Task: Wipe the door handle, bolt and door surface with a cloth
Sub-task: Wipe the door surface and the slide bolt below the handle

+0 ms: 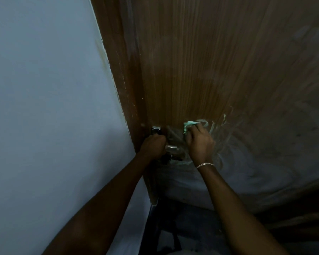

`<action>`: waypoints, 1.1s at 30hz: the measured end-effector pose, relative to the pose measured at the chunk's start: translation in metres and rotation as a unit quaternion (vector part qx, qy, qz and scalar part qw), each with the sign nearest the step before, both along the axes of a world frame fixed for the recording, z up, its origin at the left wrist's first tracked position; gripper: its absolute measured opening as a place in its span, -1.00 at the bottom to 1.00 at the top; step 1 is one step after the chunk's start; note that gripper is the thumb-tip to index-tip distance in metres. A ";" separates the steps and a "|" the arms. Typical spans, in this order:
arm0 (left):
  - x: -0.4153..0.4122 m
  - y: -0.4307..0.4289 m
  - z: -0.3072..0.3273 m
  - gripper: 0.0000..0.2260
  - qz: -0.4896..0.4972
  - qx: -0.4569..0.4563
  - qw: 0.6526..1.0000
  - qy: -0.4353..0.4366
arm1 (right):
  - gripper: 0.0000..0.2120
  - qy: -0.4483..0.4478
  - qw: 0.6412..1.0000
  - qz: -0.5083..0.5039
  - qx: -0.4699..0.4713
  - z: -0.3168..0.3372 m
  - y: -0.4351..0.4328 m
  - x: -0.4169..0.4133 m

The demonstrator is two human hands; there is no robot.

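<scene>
A brown wood-grain door (201,61) fills the upper middle and right. Near its left edge a small metal bolt plate (156,130) shows, with a silver door handle (171,148) just below it. My left hand (153,147) is closed around the left part of the handle, hiding most of it. My right hand (200,142) presses a light green cloth (189,125) against the door just right of the handle; only the cloth's top corner shows above my fingers. A silver bracelet circles my right wrist.
A pale blue-grey wall (50,107) takes up the whole left side, meeting the dark door frame (123,80). The lower door is covered by a pale, scuffed film (247,172). Dark floor (182,227) lies below between my forearms.
</scene>
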State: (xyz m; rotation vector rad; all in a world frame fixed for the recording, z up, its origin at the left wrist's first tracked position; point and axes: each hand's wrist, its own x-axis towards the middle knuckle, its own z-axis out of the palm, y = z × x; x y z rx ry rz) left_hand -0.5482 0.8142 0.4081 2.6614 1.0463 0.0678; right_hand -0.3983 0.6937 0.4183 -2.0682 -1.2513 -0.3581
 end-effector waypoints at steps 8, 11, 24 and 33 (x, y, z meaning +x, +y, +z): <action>-0.001 0.000 -0.003 -0.90 -0.007 0.014 1.000 -0.001 | -0.81 -0.020 1.000 -0.002 0.007 0.017 -0.002 -0.001; -0.001 0.002 0.000 -0.86 0.000 0.012 1.000 0.009 | -0.82 0.014 0.999 -0.019 0.025 0.008 -0.019 0.013; 0.018 0.014 0.017 -0.95 -0.015 -0.040 0.997 0.067 | -0.87 0.041 0.989 -0.057 0.132 0.032 -0.032 0.038; 0.029 0.010 0.026 -0.94 -0.020 -0.056 0.995 0.075 | -0.88 0.093 0.980 -0.065 0.162 0.039 -0.041 0.041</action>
